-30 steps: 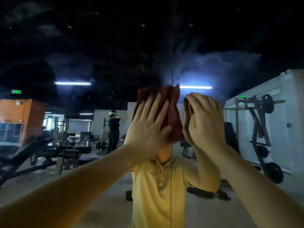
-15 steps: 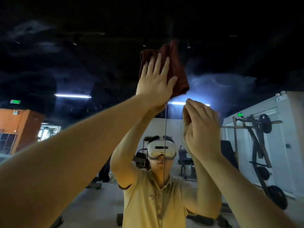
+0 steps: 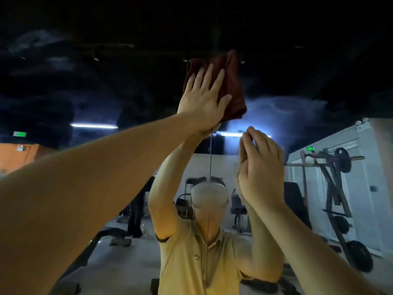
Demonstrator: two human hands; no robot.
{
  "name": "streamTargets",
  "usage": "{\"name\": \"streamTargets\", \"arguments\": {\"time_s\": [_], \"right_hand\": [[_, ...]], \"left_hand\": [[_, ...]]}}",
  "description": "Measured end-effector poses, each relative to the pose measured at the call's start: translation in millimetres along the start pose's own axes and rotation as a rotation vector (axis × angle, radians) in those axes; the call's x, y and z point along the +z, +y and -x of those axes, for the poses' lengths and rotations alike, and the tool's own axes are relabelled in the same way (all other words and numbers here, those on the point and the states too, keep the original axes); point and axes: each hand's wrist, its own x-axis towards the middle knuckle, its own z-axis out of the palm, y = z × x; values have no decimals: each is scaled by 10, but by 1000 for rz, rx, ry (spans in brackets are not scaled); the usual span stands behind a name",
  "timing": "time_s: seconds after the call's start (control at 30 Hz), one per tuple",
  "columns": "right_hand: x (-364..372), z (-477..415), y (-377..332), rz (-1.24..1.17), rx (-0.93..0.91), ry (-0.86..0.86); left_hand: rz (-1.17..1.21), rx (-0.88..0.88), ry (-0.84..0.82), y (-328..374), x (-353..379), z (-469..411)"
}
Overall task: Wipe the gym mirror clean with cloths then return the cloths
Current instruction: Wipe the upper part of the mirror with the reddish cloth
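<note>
Here, in the head view, the left hand (image 3: 204,101) lies flat on the cloth (image 3: 231,81) and presses it against the mirror (image 3: 297,116), high up on the glass. Its fingers are straight and spread apart, not curled round anything. The cloth sits under the palm and fingers and sticks out past the fingertips at the top and past the thumb on the right. It is dark reddish-brown and bunched in soft folds, and it straddles the vertical seam (image 3: 210,158) between two mirror panels. The right hand (image 3: 261,169) is lower and to the right, with its fingers straight and held together against the glass. Whether anything lies beneath it cannot be told. Hazy smears cloud the mirror beside the cloth.
</note>
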Motion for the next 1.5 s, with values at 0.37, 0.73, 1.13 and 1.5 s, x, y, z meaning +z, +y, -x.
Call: {"name": "streamTargets", "arguments": {"time_s": [0.37,0.73,1.13,1.5], "right_hand": [[-3,61,-273,1,173,-18],[119,149,-238,40,109,-58],[164,129,-326,105,132,-52],[111,146,-272,-7,128,-61]], "left_hand": [[-77,150,-76,-1260,20,2331],[4,85,39,-137,231,1258],[-1,-395,90,-1752,-178,829],[31,250,21,-184,257,1098]]}}
